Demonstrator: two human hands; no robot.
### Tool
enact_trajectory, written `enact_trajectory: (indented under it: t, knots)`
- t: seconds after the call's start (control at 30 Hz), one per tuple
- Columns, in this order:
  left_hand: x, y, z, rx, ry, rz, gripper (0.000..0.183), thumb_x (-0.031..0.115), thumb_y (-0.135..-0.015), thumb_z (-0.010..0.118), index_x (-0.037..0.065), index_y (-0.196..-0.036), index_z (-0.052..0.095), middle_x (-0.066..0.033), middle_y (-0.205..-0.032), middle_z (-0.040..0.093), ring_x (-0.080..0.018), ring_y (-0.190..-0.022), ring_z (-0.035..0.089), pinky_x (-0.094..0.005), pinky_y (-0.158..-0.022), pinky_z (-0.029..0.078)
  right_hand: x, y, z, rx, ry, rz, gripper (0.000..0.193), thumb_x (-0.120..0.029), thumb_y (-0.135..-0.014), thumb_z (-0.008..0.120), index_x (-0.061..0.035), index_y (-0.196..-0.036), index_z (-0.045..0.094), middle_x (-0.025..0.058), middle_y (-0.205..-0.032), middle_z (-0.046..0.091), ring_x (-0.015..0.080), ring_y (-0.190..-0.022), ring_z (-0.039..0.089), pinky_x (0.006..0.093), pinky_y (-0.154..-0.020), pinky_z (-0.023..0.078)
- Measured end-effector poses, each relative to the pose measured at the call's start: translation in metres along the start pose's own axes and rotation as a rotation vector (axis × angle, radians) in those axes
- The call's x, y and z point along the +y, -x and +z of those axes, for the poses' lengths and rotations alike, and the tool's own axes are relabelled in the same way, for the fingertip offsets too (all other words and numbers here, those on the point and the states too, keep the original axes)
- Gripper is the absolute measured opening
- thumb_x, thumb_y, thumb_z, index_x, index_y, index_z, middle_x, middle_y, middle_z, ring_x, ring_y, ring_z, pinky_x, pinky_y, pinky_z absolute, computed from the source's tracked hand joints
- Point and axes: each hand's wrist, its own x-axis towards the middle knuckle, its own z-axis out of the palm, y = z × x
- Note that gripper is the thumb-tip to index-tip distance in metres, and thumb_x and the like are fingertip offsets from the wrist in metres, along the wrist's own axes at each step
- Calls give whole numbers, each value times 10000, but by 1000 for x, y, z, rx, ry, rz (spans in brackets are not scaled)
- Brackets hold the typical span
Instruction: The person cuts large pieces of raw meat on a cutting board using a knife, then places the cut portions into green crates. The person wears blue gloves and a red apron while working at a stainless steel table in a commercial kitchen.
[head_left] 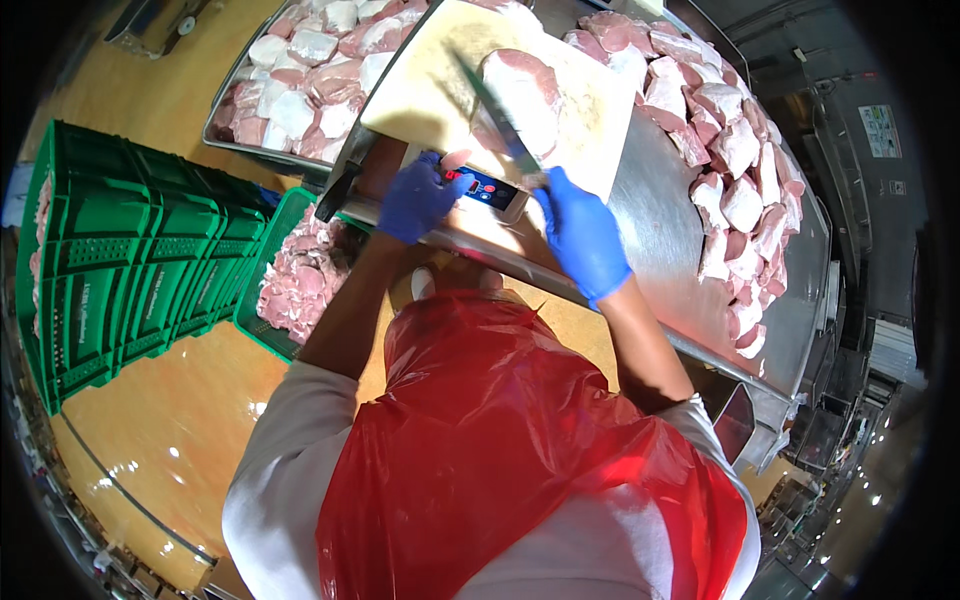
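My right hand (585, 240), in a blue glove, is closed round the handle of a knife (495, 110). Its blade points up and to the left, across the near part of a pale cutting board (420, 95). A trimmed slab of raw meat (525, 85) with white fat lies on the board, partly behind the blade. My left hand (415, 198), gloved too, is closed at the board's near edge, with a small pink scrap of meat (456, 158) at its fingertips. Between my hands sits a digital scale (487, 188) with a lit red display.
A metal tub (212, 125) full of meat pieces stands beyond the board on the left. More pieces (740, 150) are heaped on the steel table (665, 260) at right. Lower left are a green crate (255, 325) of trimmings and stacked green crates (150, 250). A black handle (338, 190) juts from the table edge.
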Motion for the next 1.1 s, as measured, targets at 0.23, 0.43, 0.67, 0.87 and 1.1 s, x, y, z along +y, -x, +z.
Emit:
enact_trajectory:
  t: [0.23, 0.43, 0.67, 0.87, 1.1]
  knots:
    - [31, 24, -5, 39, 249, -50, 341, 299, -974, 550, 67, -1142, 735, -192, -828, 710, -396, -810, 694, -462, -745, 549, 31, 21, -27, -320, 237, -22, 244, -141, -947, 551, -57, -1176, 544, 205, -835, 695, 399, -768, 689, 507, -666, 534]
    - [-92, 99, -94, 425, -231, -221, 330, 243, -996, 487, 19, -1005, 728, -231, -906, 712, -412, -855, 686, -481, -790, 543, 66, 98, -63, -252, -43, 124, 225, -175, -1012, 554, 15, -1120, 602, 231, -815, 685, 445, -724, 658, 511, -626, 508]
    - [-23, -9, -146, -106, -313, -273, 359, 244, -892, 596, 59, -1190, 672, -176, -1190, 681, -355, -1073, 656, -457, -965, 516, 49, 18, 49, -32, -1309, 248, 145, -121, -1052, 504, -31, -1162, 528, 89, -813, 602, 154, -610, 589, 300, -491, 509]
    - [59, -200, -29, -24, 57, 521, 346, 262, -912, 635, 49, -1185, 650, -228, -1114, 667, -395, -1059, 641, -481, -915, 498, 8, -64, 84, 182, -1331, 122, 192, -165, -1054, 545, -14, -1170, 570, 26, -897, 627, 92, -717, 565, 268, -622, 492]
    - [60, -213, 16, -351, 140, 509, 275, 278, -945, 550, 71, -1037, 707, -190, -1051, 690, -386, -1015, 647, -463, -874, 502, 76, -58, 56, 527, -1174, 135, 256, -240, -1065, 535, -11, -1172, 574, 45, -962, 617, 102, -800, 590, 260, -674, 505]
